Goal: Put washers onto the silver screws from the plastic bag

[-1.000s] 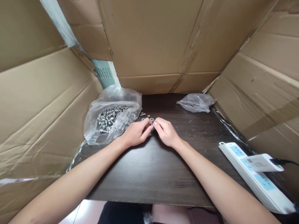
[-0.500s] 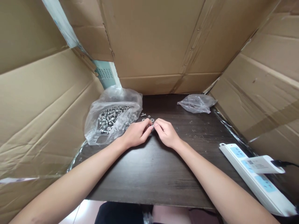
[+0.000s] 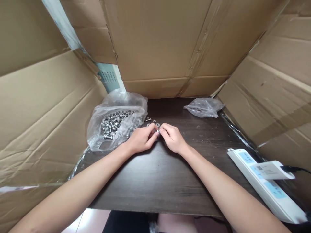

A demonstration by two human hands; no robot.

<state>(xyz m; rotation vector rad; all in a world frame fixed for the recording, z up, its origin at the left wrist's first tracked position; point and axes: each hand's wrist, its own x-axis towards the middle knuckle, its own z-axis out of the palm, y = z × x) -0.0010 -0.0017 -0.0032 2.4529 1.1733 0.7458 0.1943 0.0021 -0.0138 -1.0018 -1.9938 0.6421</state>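
Note:
My left hand (image 3: 143,139) and my right hand (image 3: 173,137) meet over the middle of the table, thumbs and forefingers pinched close together. Between the fingertips shows a small shiny bolt (image 3: 158,131), mostly covered, so its details are hard to see. Just beyond the hands lie a loose bolt (image 3: 148,119), a small metal ring (image 3: 154,121) and a flat washer (image 3: 157,125). A second washer (image 3: 148,125) is partly hidden by the left hand. To the left, a clear plastic bag (image 3: 132,99) lies open around a heap of bolts (image 3: 112,125).
Another clear plastic bag (image 3: 204,107) lies crumpled at the back right of the dark table (image 3: 155,181). A white power strip (image 3: 264,191) with a plugged-in white adapter (image 3: 274,170) runs along the right side. Cardboard walls (image 3: 160,42) enclose the back and both sides.
The fingers have shifted slightly around the bolt, and a little more of its metal shows between the fingertips. The view has moved very slightly; the other things lie as before.

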